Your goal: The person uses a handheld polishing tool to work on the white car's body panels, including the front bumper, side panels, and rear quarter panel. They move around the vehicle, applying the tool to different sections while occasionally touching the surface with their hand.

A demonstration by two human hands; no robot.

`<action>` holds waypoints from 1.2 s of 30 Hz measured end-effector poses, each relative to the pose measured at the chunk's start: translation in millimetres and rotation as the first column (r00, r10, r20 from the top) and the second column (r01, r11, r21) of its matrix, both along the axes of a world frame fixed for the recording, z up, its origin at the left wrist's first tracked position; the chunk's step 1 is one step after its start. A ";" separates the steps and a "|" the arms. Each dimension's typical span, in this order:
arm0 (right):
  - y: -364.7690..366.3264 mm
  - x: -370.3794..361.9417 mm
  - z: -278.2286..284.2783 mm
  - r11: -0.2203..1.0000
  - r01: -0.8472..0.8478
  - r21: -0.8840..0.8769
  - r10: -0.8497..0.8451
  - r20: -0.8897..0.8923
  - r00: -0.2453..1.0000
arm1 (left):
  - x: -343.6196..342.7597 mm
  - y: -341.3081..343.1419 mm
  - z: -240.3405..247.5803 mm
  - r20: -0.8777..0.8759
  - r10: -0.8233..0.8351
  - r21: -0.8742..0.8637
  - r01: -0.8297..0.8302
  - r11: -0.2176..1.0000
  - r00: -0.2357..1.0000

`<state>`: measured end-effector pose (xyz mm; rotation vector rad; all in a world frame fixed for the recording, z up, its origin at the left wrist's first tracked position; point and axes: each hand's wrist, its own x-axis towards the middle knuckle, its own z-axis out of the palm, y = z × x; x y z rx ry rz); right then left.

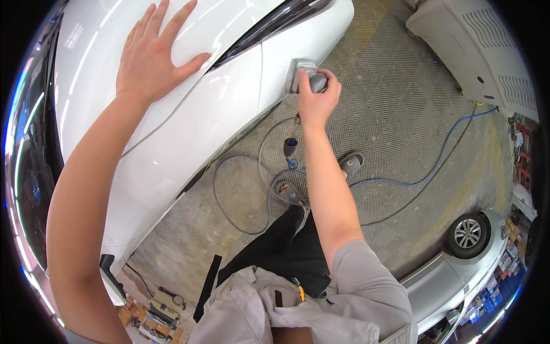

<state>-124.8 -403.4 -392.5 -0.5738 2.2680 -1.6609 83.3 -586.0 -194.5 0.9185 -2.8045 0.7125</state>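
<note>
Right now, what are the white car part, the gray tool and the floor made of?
The white car panel looks like glossy painted metal or plastic: ceiling lights reflect in it. The gray sander, gripped by the right hand, seems matte plastic with a flat pad against the panel. The floor looks like tan ribbed grating, probably plastic tiles. The left hand rests flat on the panel.

Both forearms are bare, ending in the left hand at upper left and the right hand at upper centre. A short grey sleeve covers the right upper arm at lower right. Black trousers and grey sandals show at centre.
</note>
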 end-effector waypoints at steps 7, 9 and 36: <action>-1.2 3.7 29.8 0.986 -0.167 0.008 0.167 -0.088 0.982 | 0.2 1.2 0.8 0.000 0.019 0.008 -0.019 1.000 1.000; -10.3 -2.2 37.5 0.986 -0.169 0.019 0.169 -0.164 0.972 | 1.3 1.5 0.3 0.010 0.032 0.014 -0.032 0.999 0.999; -45.3 -41.1 89.2 0.912 -0.321 0.254 0.368 -0.164 0.915 | -1.9 4.4 5.2 -0.001 0.047 0.069 -0.047 0.997 0.999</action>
